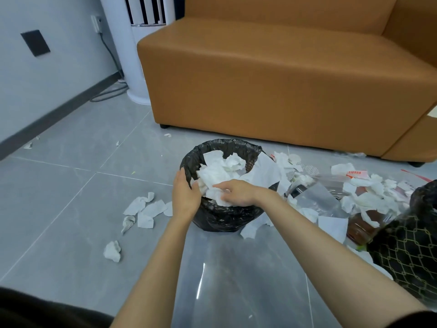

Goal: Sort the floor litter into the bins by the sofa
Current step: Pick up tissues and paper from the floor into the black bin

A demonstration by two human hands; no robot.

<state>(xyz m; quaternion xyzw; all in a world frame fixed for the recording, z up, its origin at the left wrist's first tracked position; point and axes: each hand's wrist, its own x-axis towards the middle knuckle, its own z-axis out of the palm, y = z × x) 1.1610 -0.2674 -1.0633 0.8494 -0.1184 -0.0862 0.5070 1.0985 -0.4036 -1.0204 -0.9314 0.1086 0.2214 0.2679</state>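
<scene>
Left hand (185,197): our grip curls round the rim of the black-lined bin (224,216). Right hand (236,192): our grip closes on the crumpled tissues (220,174) heaped in that bin. From the bin: paper scraps (144,209) on the floor (71,185) at nine o'clock, litter pile (354,197) at three, sofa (260,79) at twelve.

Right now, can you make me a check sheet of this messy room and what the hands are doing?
Surface: grey tiled floor, shiny, littered.
Job's things: black-lined bin heaped with white paper; patterned bin at right edge.
Clutter: tissue scraps left of the black-lined bin; mixed pile of tissues, clear plastic and a brown bottle right of it.
Hands: left hand grips the bin's rim; right hand grasps the paper on top.
Cables: grey cable looped on the floor by the white tower unit.
Surroundings: orange sofa behind the bins; grey wall.
</scene>
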